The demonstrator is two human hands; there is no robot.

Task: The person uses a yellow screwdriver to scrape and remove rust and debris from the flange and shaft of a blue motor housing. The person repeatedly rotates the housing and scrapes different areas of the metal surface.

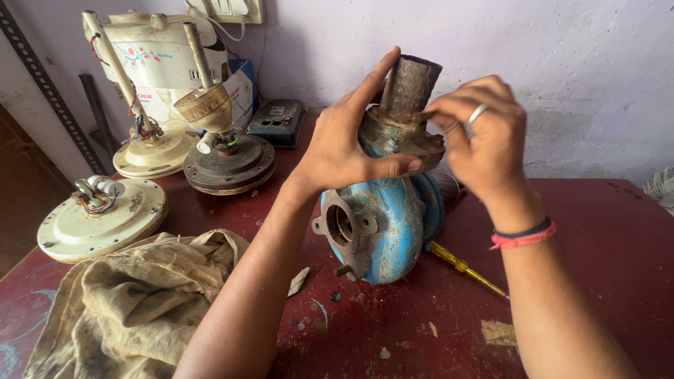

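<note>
While your left hand point(344, 151) clasps the rusty collar on top of the blue pump point(382, 228), thumb pressed along its rim, your right hand point(484, 133) pinches the same collar beside the short pipe point(411, 84). That pump stands on the red table point(597, 231), and its pipe is still fitted. Nothing looks removed yet; the yellow screwdriver point(463, 268) lies untouched beside it.

Partly hidden behind blue pump casing point(386, 224): yellow-handled screwdriver point(463, 268). Cropped by frame edges: dirty cloth point(126, 302), white fan grille point(660, 186) at right.
</note>
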